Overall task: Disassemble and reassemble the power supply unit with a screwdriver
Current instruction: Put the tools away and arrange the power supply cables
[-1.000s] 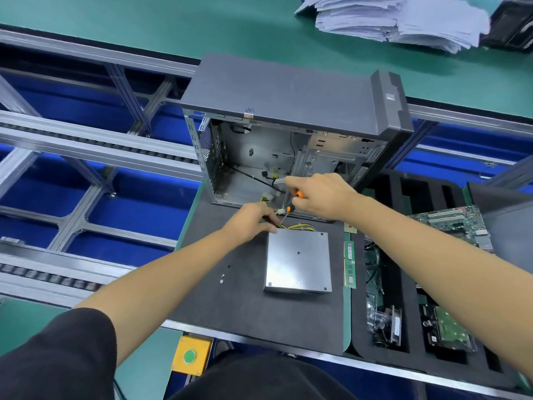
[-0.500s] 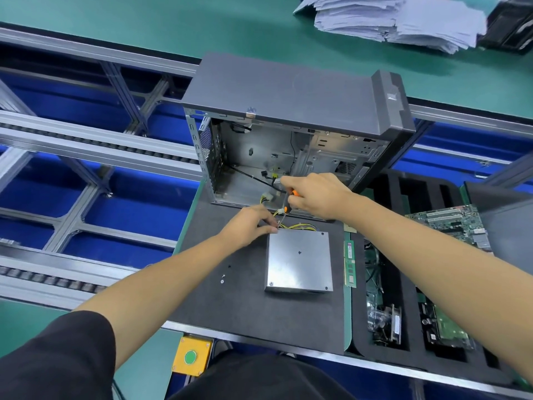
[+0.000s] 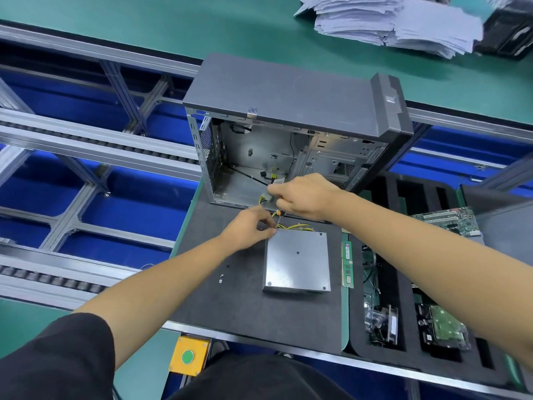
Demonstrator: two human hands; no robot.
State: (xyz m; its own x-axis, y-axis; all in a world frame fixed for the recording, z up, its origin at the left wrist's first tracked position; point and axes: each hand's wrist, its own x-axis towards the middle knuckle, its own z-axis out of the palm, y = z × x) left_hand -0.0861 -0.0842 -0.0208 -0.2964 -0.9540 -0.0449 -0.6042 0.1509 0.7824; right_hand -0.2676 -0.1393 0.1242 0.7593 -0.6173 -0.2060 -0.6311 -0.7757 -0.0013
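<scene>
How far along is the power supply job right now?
Done: the power supply unit lies outside the case on the mat, loose screws beside it. In hand: the right hand holds the screwdriver at its far left corner, the left hand steadying there. Left: the other visible lid screws.

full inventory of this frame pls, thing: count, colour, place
power supply: 1, silver, flat on dark mat, near the case
cables: bundle, mostly yellow, at power supply's far edge
screwdriver: 1, orange handle, mostly hidden in right hand
loose screws: about 3, small, on mat left of power supply
computer case: 1, dark grey, open side facing the person
memory stick: 1, green, right of power supply
motherboard: 1, green, far right
foam tray: 1, black, right, holds parts
paper stack: 1, white, top right
button box: 1, yellow, green button, bench front
left hand: at power supply's far left corner
right hand: grips screwdriver
</scene>
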